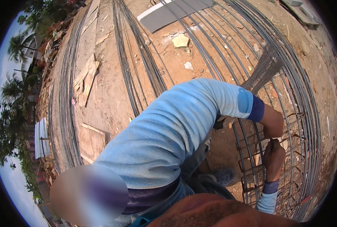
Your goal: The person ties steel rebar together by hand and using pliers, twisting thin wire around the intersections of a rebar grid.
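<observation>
My left hand [273, 124], below a light-blue sleeve with a dark cuff, is bent down over a rebar cage [255, 159]. Just below it, my right hand [274, 157] is curled like a fist, and the two almost meet above the bars. Whatever lies between their fingers is too hidden to make out. Square-bent stirrups [293, 136] cross the long bars around both hands. A bundle of thin tie wires [266, 66] passes behind my left forearm, its fanned end lying over the bars.
Long rebars [214, 37] run away over the dirt, with more bundles [125, 65] farther left. A grey block [171, 17] sits beneath some bars. Broken boards [87, 78], a wooden panel [93, 142] and a pale stone [180, 41] lie around. A shoe [225, 176] shows beside the cage.
</observation>
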`<state>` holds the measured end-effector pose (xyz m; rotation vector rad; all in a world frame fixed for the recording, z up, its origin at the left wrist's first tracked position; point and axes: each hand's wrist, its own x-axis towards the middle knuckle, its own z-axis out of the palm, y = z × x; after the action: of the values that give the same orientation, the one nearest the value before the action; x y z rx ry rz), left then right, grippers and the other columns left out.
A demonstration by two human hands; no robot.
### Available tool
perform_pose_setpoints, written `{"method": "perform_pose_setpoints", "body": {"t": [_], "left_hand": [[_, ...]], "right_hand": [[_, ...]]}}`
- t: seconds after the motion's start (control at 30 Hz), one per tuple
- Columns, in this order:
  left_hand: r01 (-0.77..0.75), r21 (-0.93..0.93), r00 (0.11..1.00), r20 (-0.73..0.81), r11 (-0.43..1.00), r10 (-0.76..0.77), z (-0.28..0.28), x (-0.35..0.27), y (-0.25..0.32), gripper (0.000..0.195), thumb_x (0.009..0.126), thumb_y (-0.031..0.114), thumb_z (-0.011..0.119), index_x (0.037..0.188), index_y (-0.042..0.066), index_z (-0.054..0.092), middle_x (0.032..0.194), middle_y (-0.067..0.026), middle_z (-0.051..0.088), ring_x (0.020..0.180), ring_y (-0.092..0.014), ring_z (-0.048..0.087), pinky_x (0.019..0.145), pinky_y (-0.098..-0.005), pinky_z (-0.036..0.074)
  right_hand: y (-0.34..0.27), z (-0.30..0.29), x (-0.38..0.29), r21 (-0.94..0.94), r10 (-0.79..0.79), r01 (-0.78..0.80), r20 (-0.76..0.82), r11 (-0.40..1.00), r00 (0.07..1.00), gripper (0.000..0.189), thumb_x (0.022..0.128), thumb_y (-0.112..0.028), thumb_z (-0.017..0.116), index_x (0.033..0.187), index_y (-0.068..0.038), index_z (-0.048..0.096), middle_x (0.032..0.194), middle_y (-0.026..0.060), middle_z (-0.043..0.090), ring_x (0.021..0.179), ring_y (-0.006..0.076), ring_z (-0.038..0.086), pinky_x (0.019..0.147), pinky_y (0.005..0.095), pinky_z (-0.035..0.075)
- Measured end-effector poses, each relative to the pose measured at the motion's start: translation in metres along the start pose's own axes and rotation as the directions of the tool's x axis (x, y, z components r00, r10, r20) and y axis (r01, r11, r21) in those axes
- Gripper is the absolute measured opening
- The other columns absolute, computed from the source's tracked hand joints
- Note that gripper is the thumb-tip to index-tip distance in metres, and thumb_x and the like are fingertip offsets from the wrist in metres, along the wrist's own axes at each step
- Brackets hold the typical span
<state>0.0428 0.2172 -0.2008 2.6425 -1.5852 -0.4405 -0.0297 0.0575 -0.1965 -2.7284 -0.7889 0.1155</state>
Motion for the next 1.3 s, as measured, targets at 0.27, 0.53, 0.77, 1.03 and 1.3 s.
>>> {"method": "perform_pose_setpoints", "body": {"t": [0.27,0.53,0.77,1.03,1.3], "left_hand": [[0.276,-0.291,0.961,0.081,0.916,-0.264,-0.005,-0.002,-0.010,0.021,0.074,0.017,0.059,0.070,-0.003,0.066,0.072,-0.0189,0.064,0.070,-0.034,0.064,0.064,-0.0439,0.051],[0.402,-0.793,0.839,0.119,0.459,-0.530,0.008,-0.014,0.007,0.028,0.081,0.024,0.059,0.082,-0.002,0.068,0.075,-0.0167,0.065,0.068,-0.026,0.064,0.064,-0.0384,0.052],[0.250,-0.810,0.916,0.021,0.530,-0.400,0.048,-0.049,0.016,0.036,0.087,0.025,0.051,0.106,-0.002,0.064,0.087,-0.0123,0.065,0.076,-0.026,0.063,0.072,-0.0348,0.050],[0.193,-0.586,0.955,-0.072,0.787,-0.289,0.045,-0.051,0.030,0.030,0.086,0.018,0.048,0.108,0.001,0.059,0.116,-0.0155,0.056,0.104,-0.032,0.056,0.086,-0.0428,0.048],[0.087,-0.577,0.964,-0.156,0.812,-0.214,0.062,-0.046,0.024,0.036,0.087,0.016,0.046,0.119,0.000,0.051,0.125,-0.0183,0.050,0.111,-0.035,0.053,0.090,-0.0443,0.046]], "right_hand": [[0.005,-0.005,0.003,0.089,0.016,-0.016,0.001,0.996,1.000,0.010,0.082,-0.013,0.056,0.086,-0.005,0.060,0.070,0.0191,0.061,0.067,0.0377,0.061,0.058,0.0452,0.047],[0.011,-0.004,-0.007,0.036,-0.051,0.051,0.008,0.998,0.999,0.010,0.078,-0.011,0.056,0.080,-0.002,0.059,0.065,0.0176,0.060,0.063,0.0370,0.060,0.055,0.0446,0.048],[-0.012,-0.024,0.007,-0.266,-0.190,0.231,0.172,0.936,0.967,0.008,0.072,-0.008,0.056,0.076,-0.004,0.061,0.071,0.0137,0.062,0.069,0.0296,0.064,0.058,0.0385,0.050],[-0.017,-0.031,0.066,-0.374,-0.415,0.486,0.258,0.790,0.873,0.013,0.073,-0.009,0.059,0.062,-0.005,0.063,0.061,0.0129,0.061,0.063,0.0297,0.063,0.058,0.0379,0.049],[0.012,-0.031,0.100,-0.384,0.101,0.087,0.444,0.919,0.890,0.017,0.079,-0.021,0.062,0.085,-0.006,0.070,0.078,0.0145,0.067,0.077,0.0327,0.065,0.070,0.0410,0.051]]}}
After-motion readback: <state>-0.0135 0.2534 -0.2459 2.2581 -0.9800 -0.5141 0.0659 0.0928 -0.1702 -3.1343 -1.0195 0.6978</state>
